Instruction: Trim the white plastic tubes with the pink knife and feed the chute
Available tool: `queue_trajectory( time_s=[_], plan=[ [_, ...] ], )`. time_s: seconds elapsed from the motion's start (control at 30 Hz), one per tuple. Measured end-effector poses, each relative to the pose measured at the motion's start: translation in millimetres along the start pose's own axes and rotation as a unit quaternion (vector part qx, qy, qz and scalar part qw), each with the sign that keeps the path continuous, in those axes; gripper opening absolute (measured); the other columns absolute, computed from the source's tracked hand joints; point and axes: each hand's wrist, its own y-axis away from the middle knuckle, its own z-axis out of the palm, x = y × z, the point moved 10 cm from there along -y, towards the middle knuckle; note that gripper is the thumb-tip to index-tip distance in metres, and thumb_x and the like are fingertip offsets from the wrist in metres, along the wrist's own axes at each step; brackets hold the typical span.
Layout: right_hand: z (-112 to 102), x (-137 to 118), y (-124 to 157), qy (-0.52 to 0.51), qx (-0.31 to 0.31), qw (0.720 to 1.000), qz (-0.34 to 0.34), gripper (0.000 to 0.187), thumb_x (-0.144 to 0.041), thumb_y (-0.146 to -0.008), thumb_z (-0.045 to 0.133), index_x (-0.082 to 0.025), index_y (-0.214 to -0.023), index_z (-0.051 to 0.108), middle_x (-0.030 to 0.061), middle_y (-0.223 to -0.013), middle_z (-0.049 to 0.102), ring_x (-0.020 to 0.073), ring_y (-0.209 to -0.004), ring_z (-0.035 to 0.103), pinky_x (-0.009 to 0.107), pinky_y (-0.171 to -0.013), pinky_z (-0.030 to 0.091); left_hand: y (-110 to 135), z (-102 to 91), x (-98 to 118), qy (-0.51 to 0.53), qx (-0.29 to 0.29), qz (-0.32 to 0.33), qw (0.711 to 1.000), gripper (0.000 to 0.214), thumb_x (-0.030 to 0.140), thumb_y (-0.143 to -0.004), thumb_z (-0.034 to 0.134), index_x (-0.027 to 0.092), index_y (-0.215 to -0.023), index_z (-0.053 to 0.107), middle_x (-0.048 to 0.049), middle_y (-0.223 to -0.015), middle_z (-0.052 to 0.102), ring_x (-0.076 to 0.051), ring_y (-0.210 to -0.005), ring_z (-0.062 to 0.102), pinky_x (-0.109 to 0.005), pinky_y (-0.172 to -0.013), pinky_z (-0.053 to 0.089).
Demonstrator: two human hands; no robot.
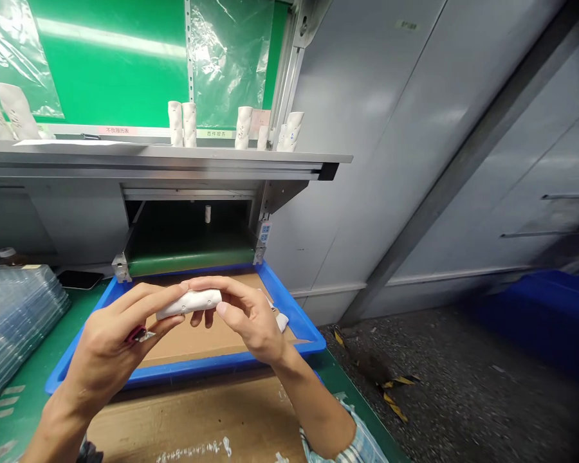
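Both hands hold one white plastic part [189,302] just above a blue tray [303,325] lined with cardboard [193,347]. Its long axis lies nearly level from left to right, with the right end a little higher. The left hand [109,341] pinches the left end between thumb and curled fingers, and a small red tool [136,333] is tucked in the same hand. The right hand [251,321] grips the right end with its fingertips. Similar white parts [182,123] stand upright on the shelf [174,154] above.
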Motion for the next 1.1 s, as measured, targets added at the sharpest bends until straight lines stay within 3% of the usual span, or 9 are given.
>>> queue_trajectory(
  time_s=[0.13,0.4,0.57,0.63,0.8,1.0,1.1],
  plan=[
    [-2.1,0.9,-0.4,-0.002,0.008,1.0,0.001,0.037,-0.051,-0.1,0.069,-0.024,-0.124,0.079,0.0092,-0.127,0.081,0.0226,-0.087,0.078,0.04,-0.079,0.064,1.9,-2.9,5.5,-0.033,0.014,0.006,0.999,0.035,0.03,-0.107,0.07,0.036,-0.141,0.073,-0.0019,-0.113,0.081,-0.013,-0.082,0.074,-0.02,-0.079,0.06],
    [-1.7,-1.9,0.2,-0.006,0.012,1.0,-0.003,0.032,-0.05,-0.1,0.071,-0.026,-0.118,0.08,0.0081,-0.134,0.079,0.0223,-0.087,0.078,0.038,-0.078,0.06,3.2,-0.9,15.0,-0.043,0.008,0.068,0.997,0.052,0.018,-0.106,0.07,0.036,-0.154,0.063,-0.0024,-0.125,0.079,-0.014,-0.097,0.077,-0.021,-0.088,0.059],
    [-4.6,2.9,0.1,-0.038,0.034,0.999,0.007,0.041,-0.057,-0.107,0.061,-0.023,-0.109,0.082,0.0087,-0.121,0.083,0.0211,-0.081,0.078,0.036,-0.074,0.057,3.4,0.2,18.3,-0.037,0.002,0.074,0.997,0.055,0.017,-0.106,0.069,0.037,-0.157,0.061,-0.0019,-0.125,0.079,-0.014,-0.097,0.078,-0.021,-0.088,0.059],
    [-3.5,5.3,0.6,-0.048,0.03,0.998,0.019,0.044,-0.058,-0.109,0.056,-0.023,-0.114,0.081,0.0092,-0.12,0.083,0.0218,-0.082,0.077,0.037,-0.075,0.057,2.6,0.3,17.0,-0.035,0.001,0.065,0.997,0.052,0.019,-0.107,0.069,0.037,-0.155,0.062,-0.0018,-0.123,0.08,-0.014,-0.095,0.078,-0.02,-0.085,0.059],
    [0.2,-0.4,1.6,-0.016,0.008,1.0,0.004,0.036,-0.049,-0.104,0.064,-0.023,-0.125,0.078,0.0086,-0.119,0.081,0.0231,-0.086,0.077,0.038,-0.077,0.058,1.1,-0.6,13.1,-0.028,0.005,0.05,0.998,0.046,0.023,-0.107,0.071,0.035,-0.151,0.064,-0.0004,-0.117,0.08,-0.011,-0.088,0.075,-0.018,-0.083,0.058],
    [-1.0,-3.6,1.2,-0.001,0.01,1.0,-0.004,0.033,-0.049,-0.102,0.067,-0.022,-0.119,0.076,0.0091,-0.118,0.08,0.0204,-0.083,0.075,0.038,-0.078,0.062,1.0,2.3,13.0,-0.034,-0.009,0.063,0.997,0.043,0.021,-0.108,0.069,0.031,-0.15,0.064,-0.002,-0.12,0.078,-0.011,-0.093,0.075,-0.017,-0.084,0.056],
    [2.6,-4.2,2.0,0.027,-0.009,0.999,-0.021,0.031,-0.041,-0.101,0.071,-0.023,-0.126,0.073,0.0088,-0.122,0.08,0.0208,-0.09,0.077,0.037,-0.083,0.064,-0.6,5.5,11.9,-0.032,-0.011,0.056,0.998,0.039,0.023,-0.108,0.069,0.028,-0.146,0.064,-0.002,-0.115,0.078,-0.012,-0.091,0.074,-0.018,-0.084,0.056]
  ],
)
